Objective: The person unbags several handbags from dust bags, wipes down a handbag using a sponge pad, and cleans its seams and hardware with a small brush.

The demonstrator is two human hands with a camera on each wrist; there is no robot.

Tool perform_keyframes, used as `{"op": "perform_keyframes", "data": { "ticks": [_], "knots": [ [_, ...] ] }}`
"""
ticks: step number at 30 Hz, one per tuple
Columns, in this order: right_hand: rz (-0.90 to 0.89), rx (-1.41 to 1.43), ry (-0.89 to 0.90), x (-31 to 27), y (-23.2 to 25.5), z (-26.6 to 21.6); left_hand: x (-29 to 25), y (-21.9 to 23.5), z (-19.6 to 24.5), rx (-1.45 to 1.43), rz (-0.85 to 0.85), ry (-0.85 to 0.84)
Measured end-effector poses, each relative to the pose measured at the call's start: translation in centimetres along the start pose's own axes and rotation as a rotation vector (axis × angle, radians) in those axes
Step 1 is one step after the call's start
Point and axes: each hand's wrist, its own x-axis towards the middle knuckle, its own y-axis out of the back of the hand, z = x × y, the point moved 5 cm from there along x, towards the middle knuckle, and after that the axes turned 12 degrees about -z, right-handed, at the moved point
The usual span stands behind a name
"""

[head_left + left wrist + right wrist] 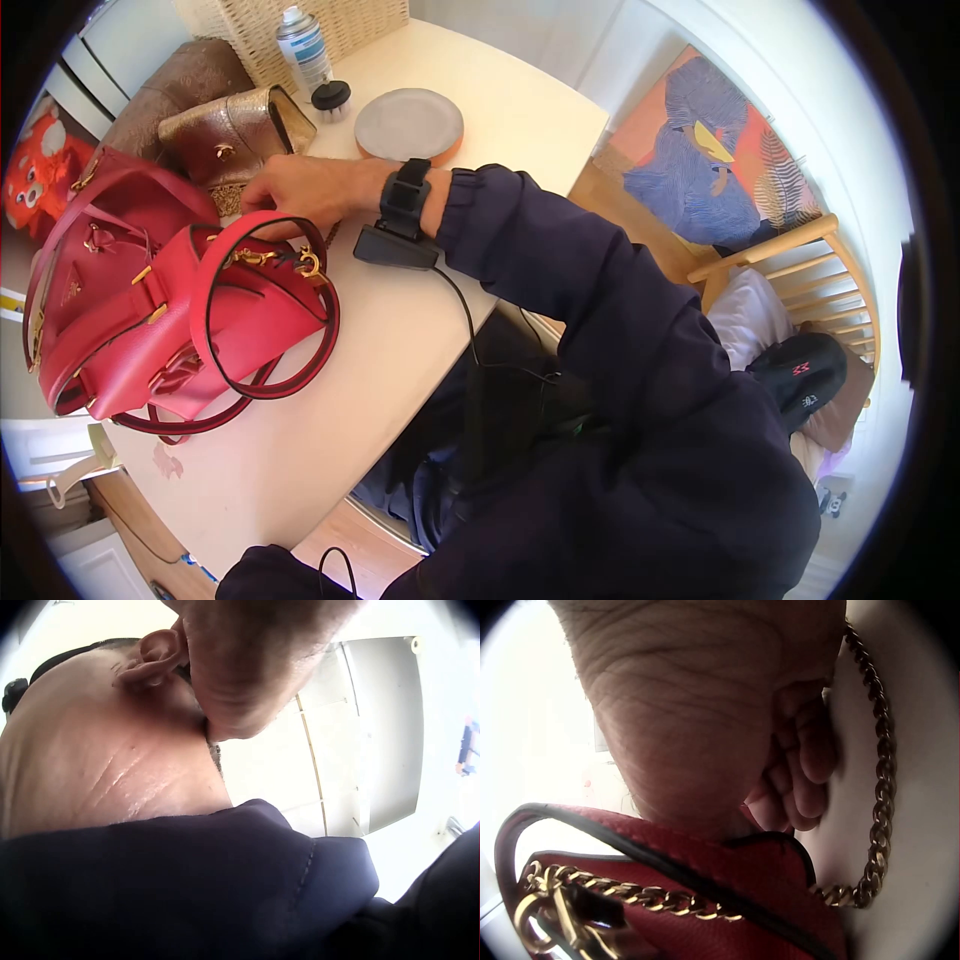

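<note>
My right hand [300, 195] reaches down between the red handbag [270, 325] and the gold handbag [225, 135], palm facing the red one. In the right wrist view its fingers [810, 799] are curled, and the thumb is hidden. A gold chain [883, 765] runs from the red bag up past these fingers; I cannot tell whether the hand pinches it. The fingers lie beside a bunched gold chain [228, 200]. The left hand [255, 667] is beside the person's neck and ear in the left wrist view, its fingers out of sight.
A darker red handbag [125, 215] and a brown bag [185, 90] stand at the left. Toward the back are a spray can [305, 45], a black-topped jar [331, 100], a round grey-topped disc [408, 125] and a woven basket [345, 25]. A wooden chair [830, 290] stands beyond the table's right edge.
</note>
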Motion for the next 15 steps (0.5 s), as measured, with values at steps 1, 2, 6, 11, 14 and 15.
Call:
{"op": "perform_keyframes", "data": {
  "ticks": [1,2,6,11,14,15],
  "knots": [
    [0.010,0.011,0.013,0.2,-0.1,-0.2,-0.3,0.1,0.0,-0.004,-0.004,0.007],
    [0.012,0.020,0.016,0.2,-0.1,-0.2,-0.6,0.2,-0.1,-0.008,-0.012,0.012],
    [0.007,0.016,0.000,0.2,0.0,-0.4,-1.4,0.2,-0.4,-0.036,-0.035,0.026],
    [-0.028,-0.040,-0.038,0.2,0.0,-0.1,-2.6,-1.6,-1.0,-0.116,-0.033,0.037],
    [-0.005,-0.035,-0.020,0.0,0.2,0.2,-4.6,-1.1,-0.4,-0.115,-0.013,0.087],
    [-0.009,-0.018,0.013,-0.1,0.2,0.2,-5.8,-0.4,0.3,-0.097,-0.003,0.125]
  ]
}}
